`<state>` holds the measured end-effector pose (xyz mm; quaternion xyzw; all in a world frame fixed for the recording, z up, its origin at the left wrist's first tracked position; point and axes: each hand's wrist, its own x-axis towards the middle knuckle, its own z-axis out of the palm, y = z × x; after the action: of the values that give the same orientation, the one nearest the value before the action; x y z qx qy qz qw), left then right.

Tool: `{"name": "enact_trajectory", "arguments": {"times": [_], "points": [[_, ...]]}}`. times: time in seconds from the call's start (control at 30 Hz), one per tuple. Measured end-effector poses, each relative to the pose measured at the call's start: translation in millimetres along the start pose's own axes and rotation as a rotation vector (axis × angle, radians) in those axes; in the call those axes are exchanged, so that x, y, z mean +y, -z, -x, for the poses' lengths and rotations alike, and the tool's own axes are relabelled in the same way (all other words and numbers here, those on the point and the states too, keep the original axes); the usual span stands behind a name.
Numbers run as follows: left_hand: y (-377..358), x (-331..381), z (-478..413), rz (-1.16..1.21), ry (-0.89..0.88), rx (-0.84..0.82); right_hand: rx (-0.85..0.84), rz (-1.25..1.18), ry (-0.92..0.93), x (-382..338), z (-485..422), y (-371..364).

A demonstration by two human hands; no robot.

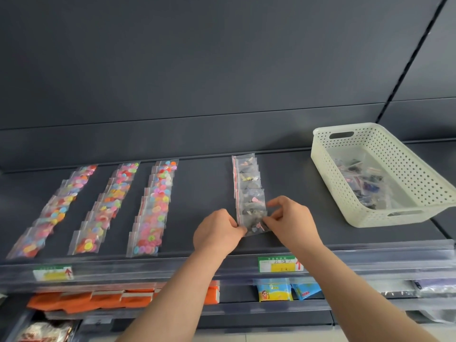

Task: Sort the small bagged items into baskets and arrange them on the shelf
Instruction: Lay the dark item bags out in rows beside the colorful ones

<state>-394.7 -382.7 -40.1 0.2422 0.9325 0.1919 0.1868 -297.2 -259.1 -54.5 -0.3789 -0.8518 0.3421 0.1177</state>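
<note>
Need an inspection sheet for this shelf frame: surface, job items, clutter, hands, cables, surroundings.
Surface: dark shelf, bags laid in rows.
Job's things: three rows of button bags at left; fourth row of darker bags mid-shelf; white basket at right, loose bags inside.
Clutter: nothing seen.
Hands: left hand and right hand both pinch the front bag of the fourth row.
Cables: nothing seen.
Surroundings: price tags on the shelf edge; orange packs and blue packets below; dark back panel.

A dark grey back panel (197, 58) rises behind the shelf (209, 183).
</note>
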Motion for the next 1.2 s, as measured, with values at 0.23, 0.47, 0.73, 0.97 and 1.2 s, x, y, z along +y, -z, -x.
{"name": "enact_trajectory", "arguments": {"times": [0.23,0.47,0.73,0.97,1.2], "points": [[5,26,-13,0.198,-0.060,0.067,0.189,0.263,0.133,9,-4,40],[-9,99,-11,0.333,-0.279,-0.022,0.449,0.349,0.134,43,-11,102],[-41,173,0,0.298,-0.418,-0.036,0.395,0.420,-0.079,102,-17,159],[-56,193,5,0.238,-0.388,-0.022,0.151,0.505,-0.268,107,-31,179],[-56,194,7,0.243,-0.372,-0.017,0.189,0.341,-0.219,112,-29,183]]}}
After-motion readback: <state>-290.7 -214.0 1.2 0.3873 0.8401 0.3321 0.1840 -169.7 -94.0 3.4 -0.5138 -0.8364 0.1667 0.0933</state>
